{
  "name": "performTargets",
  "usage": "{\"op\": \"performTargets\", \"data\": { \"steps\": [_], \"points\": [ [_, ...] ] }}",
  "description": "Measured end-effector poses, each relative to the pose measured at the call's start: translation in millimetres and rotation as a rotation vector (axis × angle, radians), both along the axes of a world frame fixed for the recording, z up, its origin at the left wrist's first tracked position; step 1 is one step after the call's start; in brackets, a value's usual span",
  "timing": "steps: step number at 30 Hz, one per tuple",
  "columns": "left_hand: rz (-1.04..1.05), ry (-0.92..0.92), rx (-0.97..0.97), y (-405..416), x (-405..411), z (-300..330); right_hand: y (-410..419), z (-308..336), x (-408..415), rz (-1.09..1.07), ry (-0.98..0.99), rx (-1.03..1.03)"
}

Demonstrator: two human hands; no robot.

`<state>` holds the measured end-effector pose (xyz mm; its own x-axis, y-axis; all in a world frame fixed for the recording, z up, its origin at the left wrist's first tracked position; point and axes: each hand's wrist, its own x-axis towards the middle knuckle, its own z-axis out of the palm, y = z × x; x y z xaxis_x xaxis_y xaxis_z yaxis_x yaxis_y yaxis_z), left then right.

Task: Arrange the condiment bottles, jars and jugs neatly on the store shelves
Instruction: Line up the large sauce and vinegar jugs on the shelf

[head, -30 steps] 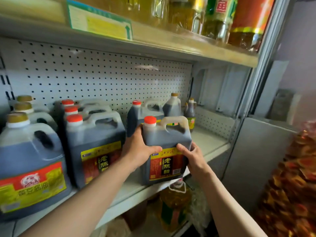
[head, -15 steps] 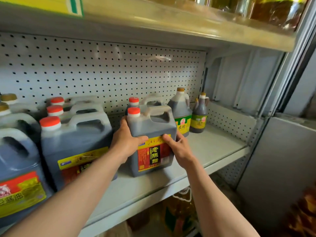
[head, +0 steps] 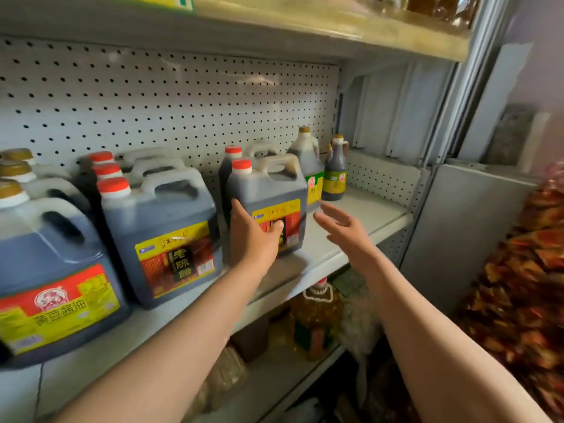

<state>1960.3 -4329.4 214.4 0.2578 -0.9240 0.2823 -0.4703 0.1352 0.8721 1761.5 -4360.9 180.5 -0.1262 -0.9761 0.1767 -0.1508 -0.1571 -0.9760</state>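
A dark vinegar jug (head: 271,193) with a red cap and a red-and-yellow label stands upright on the grey shelf (head: 360,236), in front of a second jug of the same kind. My left hand (head: 251,236) holds its left side, thumb across the label. My right hand (head: 338,227) hovers just right of the jug with fingers spread, apart from it. A row of matching red-capped jugs (head: 158,230) stands to the left. Behind on the right stand a gold-capped jug (head: 306,161) and a small dark bottle (head: 335,172).
Large soy sauce jugs (head: 48,270) with gold caps fill the shelf's left end. A pegboard backs the shelf. An upper shelf (head: 335,32) hangs overhead. Oil bottles (head: 317,312) stand on the shelf below. Red snack packets (head: 518,285) pile up at the right.
The jug has been pushed back on the shelf, close to the jug behind it. My right hand has let go and pulled away to the right. My left hand stays on it.
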Motion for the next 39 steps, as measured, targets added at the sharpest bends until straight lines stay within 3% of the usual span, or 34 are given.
{"op": "performTargets", "data": {
  "steps": [8,15,20,28,33,39],
  "points": [
    [-0.339,-0.036,0.079,65,6,-43,120,-33,-1,-0.226,0.144,0.078],
    [-0.490,-0.074,0.214,118,36,-130,198,-111,23,-0.315,0.321,0.240],
    [-0.511,-0.175,0.377,146,56,-207,237,-189,39,-0.228,0.442,0.481],
    [-0.482,-0.355,0.660,168,71,-344,266,-322,49,-0.108,0.376,0.731],
    [-0.475,-0.372,0.839,187,71,-450,270,-428,44,-0.016,0.403,0.897],
    [-0.472,-0.319,0.923,196,79,-581,263,-571,40,0.038,0.386,1.015]
  ]
}}
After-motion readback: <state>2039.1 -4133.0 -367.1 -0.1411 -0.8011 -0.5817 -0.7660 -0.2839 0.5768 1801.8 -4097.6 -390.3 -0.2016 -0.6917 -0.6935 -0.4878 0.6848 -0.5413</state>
